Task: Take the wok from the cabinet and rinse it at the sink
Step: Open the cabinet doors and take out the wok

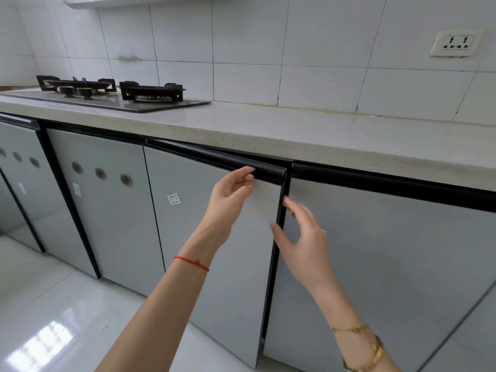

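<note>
While the grey cabinet door below the counter stands slightly ajar, its right edge swung out from the frame, the left hand grips the black handle strip that runs along the door's top, fingers hooked over the strip near the door's right corner. The right hand is just right of the door, loosely spread, its fingertips touching or nearly touching the door's black right edge; it clasps nothing that can be seen. A red string bracelet circles the left wrist and a gold bracelet the right. Left of the door is a neighbouring door with three round vents and a small label; the door itself also carries a white sticker. Above and left of the door, a gas hob with two black pan supports sits on the pale countertop. Far up and right of the door, a wall socket is set in the white tiles. The wok is not visible; the gap at the door shows only darkness
</note>
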Demonstrator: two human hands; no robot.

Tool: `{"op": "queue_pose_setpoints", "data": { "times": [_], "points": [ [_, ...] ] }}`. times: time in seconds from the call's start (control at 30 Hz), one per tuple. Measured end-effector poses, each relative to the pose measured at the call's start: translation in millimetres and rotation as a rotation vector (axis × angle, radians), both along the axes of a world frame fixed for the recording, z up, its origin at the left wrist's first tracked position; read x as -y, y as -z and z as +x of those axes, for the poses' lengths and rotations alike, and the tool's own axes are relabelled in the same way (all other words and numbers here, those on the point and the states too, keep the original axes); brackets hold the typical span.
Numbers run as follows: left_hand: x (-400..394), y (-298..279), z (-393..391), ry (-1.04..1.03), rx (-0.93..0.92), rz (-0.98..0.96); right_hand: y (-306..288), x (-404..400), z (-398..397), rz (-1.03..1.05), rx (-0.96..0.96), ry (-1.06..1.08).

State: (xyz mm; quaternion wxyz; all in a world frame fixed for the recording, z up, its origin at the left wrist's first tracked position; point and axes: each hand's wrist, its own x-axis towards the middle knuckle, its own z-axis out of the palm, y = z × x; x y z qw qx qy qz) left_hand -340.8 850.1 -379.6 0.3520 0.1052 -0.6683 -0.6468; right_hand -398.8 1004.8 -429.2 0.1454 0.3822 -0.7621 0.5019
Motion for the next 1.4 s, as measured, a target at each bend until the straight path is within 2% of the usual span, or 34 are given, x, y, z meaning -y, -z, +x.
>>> {"op": "queue_pose_setpoints", "data": {
  "times": [0.07, 0.23, 0.43, 0.53, 0.83, 1.0, 1.2, 1.4],
  "points": [
    [-3, 0, 7, -0.008, 0.001, 0.003, -5, -1, 3, -0.061, 0.071, -0.039],
    [-7, -1, 28, -0.067, 0.011, -0.016, -9, -6, 15, -0.037, 0.021, -0.121],
    [-20, 10, 62, -0.369, 0.054, -0.414, 0, -8, 47, -0.043, -0.083, -0.189],
    [-25, 18, 82, -0.434, 0.074, -0.519, 6, -4, 68, -0.013, -0.094, -0.209],
    [-20, 23, 143, -0.481, 0.057, -0.604, 25, 19, 113, -0.028, -0.209, -0.307],
    [-7, 11, 169, -0.533, 0.051, -0.725, 32, 42, 133, -0.012, -0.265, -0.406],
    [4, 8, 204, -0.581, 0.082, -0.696, 34, 65, 156, -0.014, -0.312, -0.492],
    [19, 12, 238, -0.739, 0.060, -0.659, 26, 91, 182, 0.045, -0.363, -0.605]
  ]
}}
